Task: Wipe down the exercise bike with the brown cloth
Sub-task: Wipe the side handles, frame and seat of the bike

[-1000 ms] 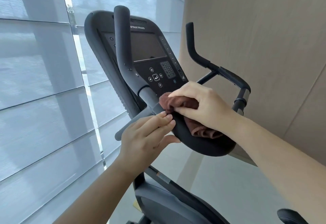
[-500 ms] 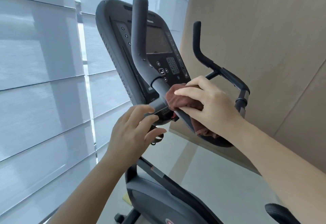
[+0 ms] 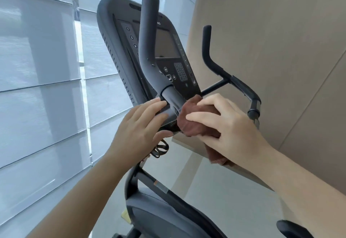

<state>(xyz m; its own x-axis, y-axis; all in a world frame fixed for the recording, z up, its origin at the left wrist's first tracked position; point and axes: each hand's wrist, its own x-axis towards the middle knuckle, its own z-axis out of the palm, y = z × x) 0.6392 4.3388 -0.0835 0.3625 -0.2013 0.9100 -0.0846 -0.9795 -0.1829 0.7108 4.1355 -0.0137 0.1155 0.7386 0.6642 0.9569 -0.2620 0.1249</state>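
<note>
head view: exercise bike (image 3: 149,215) fills the middle of the frame, its console (image 3: 168,50) tilted up in the upper centre with a dark screen and keypad

left handlebar (image 3: 148,37) rises in front of the console and bends down toward centre frame. right handlebar (image 3: 215,63) is at right of centre, against the tan wall panel (image 3: 271,50)

brown cloth (image 3: 192,118) is at centre frame, bunched up and pressed on the bar just below the lower end of the left handlebar. a tail of it hangs under the wrist toward lower right

right hand (image 3: 230,129) comes in from lower right, grip closed round the brown cloth, fingers over the top and thumb along the near side

left hand (image 3: 138,131) comes in from lower left, just beside the cloth. fingers fairly straight, laid on the dark bar under the console, thumb below it. grip open, holding nothing

black cable loops (image 3: 161,148) hang just under the left hand

pale window blinds (image 3: 37,88) cover the left of the frame. grey floor (image 3: 215,200) shows at lower centre behind the bike frame
</note>
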